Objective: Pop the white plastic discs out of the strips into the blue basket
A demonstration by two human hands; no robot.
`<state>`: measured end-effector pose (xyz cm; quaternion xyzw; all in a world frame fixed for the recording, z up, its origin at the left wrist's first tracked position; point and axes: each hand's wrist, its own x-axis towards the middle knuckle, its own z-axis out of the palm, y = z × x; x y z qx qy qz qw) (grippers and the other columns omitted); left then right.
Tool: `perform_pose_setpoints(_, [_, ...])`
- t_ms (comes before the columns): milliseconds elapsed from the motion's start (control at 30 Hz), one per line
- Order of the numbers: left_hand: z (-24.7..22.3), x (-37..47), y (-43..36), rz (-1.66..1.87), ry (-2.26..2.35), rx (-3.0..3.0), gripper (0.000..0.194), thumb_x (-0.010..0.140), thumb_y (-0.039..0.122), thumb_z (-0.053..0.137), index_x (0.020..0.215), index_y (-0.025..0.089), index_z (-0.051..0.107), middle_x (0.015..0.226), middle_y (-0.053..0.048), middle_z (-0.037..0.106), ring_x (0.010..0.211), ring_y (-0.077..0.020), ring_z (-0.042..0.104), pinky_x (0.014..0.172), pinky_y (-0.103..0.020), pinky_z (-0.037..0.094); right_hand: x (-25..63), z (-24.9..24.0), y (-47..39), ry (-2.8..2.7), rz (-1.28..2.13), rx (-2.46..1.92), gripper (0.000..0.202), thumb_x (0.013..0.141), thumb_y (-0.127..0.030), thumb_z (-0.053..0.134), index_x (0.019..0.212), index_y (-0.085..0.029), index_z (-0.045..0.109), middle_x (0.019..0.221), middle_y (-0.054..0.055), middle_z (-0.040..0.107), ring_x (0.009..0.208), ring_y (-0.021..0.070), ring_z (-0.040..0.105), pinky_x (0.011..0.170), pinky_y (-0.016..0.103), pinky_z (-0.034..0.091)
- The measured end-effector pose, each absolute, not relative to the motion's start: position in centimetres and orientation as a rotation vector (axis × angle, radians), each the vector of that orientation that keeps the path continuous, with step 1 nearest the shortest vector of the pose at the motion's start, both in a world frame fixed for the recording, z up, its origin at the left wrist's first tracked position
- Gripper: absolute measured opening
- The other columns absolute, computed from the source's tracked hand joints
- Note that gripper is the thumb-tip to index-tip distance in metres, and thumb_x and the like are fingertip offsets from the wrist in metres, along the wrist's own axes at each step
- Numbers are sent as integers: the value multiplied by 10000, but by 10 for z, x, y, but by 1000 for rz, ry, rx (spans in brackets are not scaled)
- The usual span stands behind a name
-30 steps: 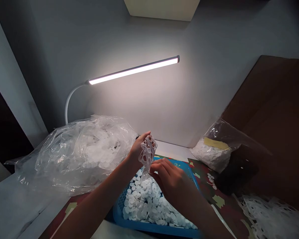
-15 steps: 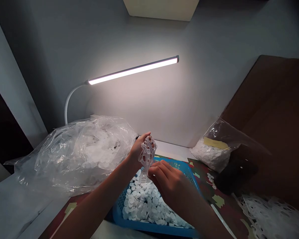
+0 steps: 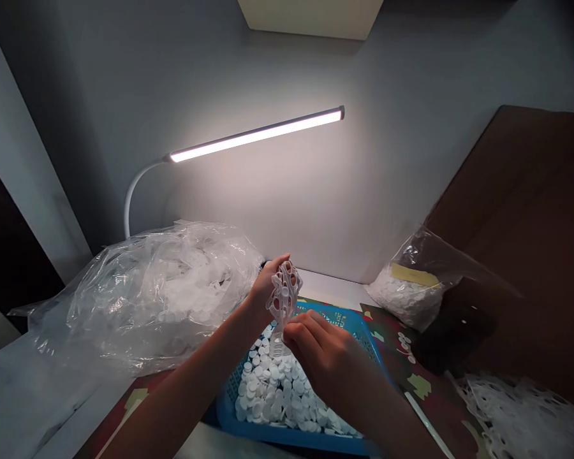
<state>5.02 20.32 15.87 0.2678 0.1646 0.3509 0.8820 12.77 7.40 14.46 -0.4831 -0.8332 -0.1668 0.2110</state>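
Observation:
My left hand [image 3: 264,288] is closed round a bunch of white plastic sprue frames [image 3: 285,294] full of round holes. The bunch stands upright above a blue plastic basket [image 3: 287,437]. At its lower end the fingers of my right hand [image 3: 326,354] are pinched together; the fingertips face away from me, so whether they grip the sprue or a small disc is hidden. Many small white plastic discs [image 3: 280,389] fill the basket beneath both hands.
A big clear plastic bag [image 3: 191,280] of white parts lies left. At right are a smaller bag [image 3: 406,296] with a yellow label, a dark object [image 3: 452,335], a few loose discs [image 3: 405,347] and a heap of sprue frames [image 3: 530,414]. A lit lamp [image 3: 258,136] hangs above.
The lower end of the sprue bunch has shifted slightly to the right, and my right hand has moved a little at it. My left hand keeps its hold.

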Motion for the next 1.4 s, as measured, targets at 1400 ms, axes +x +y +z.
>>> perform_pose_setpoints(1400, [152,50,207,711,300,598,332,769,238,514,471,169,385,372,45,368,318,-61,348,351,-194,248,124,146,71,-2325,-553,-1343,186,831,-10,360,793,-159,466,755,25,522,680,139,456,594,255,372])
